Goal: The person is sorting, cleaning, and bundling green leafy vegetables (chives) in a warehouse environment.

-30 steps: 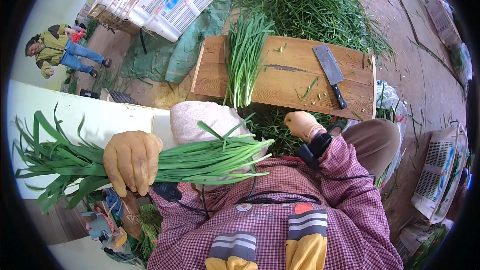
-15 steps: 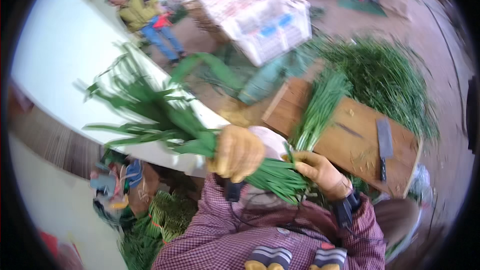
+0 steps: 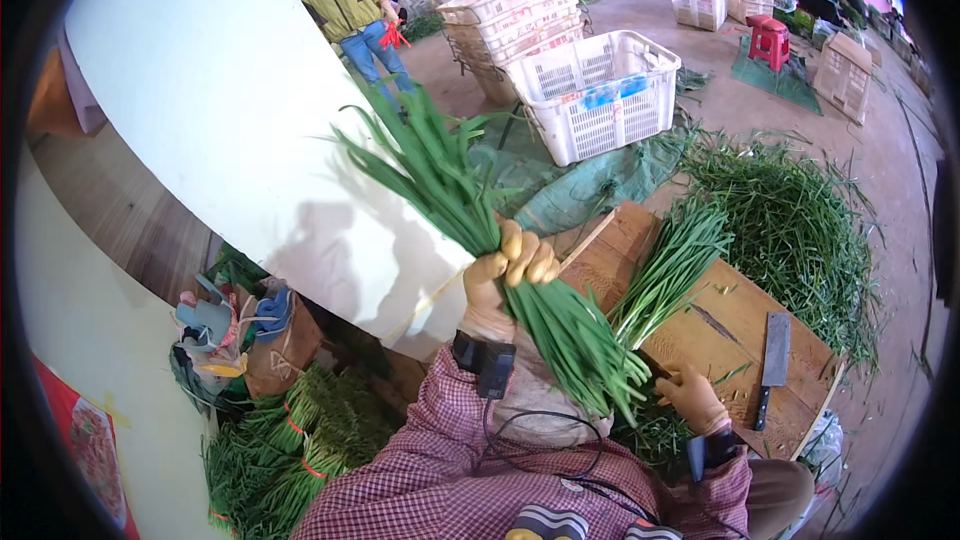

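Observation:
My left hand point(image 3: 505, 275) is closed round the middle of a bunch of garlic chives point(image 3: 570, 340). Its long green leaves slant up to the left, and the pale stem ends point down toward my lap. Beside those ends, my right hand point(image 3: 692, 398) has its fingers partly bent and apart, with nothing visible in them. Both hands wear thin yellowish gloves. A second bunch of chives point(image 3: 668, 265) lies across the wooden board point(image 3: 735, 302). On the board's right side rests a cleaver point(image 3: 775, 348) with a black handle.
Loose green leaves point(image 3: 790, 240) are heaped beyond the board. A white plastic crate point(image 3: 610, 115) stands ahead, near stacked crates point(image 3: 515, 25) and a red stool point(image 3: 768, 43). Tied green bundles point(image 3: 310, 440) lie at lower left, below a white wall point(image 3: 200, 120). Another person point(image 3: 350, 10) stands at upper left.
The chive bunch has swung from nearly level to a steeper slant, stem ends lower. My right hand has come away from the bunch, moving down and right. The view has shifted.

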Demonstrator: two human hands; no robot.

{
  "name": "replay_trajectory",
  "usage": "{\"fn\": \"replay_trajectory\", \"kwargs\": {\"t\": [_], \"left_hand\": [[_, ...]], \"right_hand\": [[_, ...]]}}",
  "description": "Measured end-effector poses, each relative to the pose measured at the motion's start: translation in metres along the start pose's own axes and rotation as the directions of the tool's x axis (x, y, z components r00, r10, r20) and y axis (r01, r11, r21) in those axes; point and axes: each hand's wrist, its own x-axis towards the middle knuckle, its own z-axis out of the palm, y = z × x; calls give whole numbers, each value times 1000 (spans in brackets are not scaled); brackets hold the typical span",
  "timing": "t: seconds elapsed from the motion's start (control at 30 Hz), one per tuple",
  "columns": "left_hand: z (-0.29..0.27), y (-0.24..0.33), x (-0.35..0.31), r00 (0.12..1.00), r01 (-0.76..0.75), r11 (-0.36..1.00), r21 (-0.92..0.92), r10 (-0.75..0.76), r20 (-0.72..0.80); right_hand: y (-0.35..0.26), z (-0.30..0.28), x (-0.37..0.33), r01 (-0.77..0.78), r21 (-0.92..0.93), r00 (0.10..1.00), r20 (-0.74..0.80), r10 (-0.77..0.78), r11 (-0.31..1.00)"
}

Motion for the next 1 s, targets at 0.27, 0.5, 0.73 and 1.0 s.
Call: {"fn": "replay_trajectory", "kwargs": {"t": [0.27, 0.5, 0.73, 1.0], "left_hand": [[20, -34, 1, 460, 139, 980, 141, 63, -886], [26, -26, -32, 400, 237, 946, 220, 111, -910], [-2, 12, -71, 187, 430, 878, 212, 143, -972], [-45, 23, -116, 264, 260, 936, 239, 169, -950]], "right_hand": [[-82, -5, -36, 439, 559, 896, -209, -393, 704], [-102, -1, -9, 285, -162, 953, 151, -262, 945], [-69, 2, 43, 239, -7, 939, 257, -229, 971], [-36, -9, 10, 355, 205, 882, -398, -254, 912]]}}
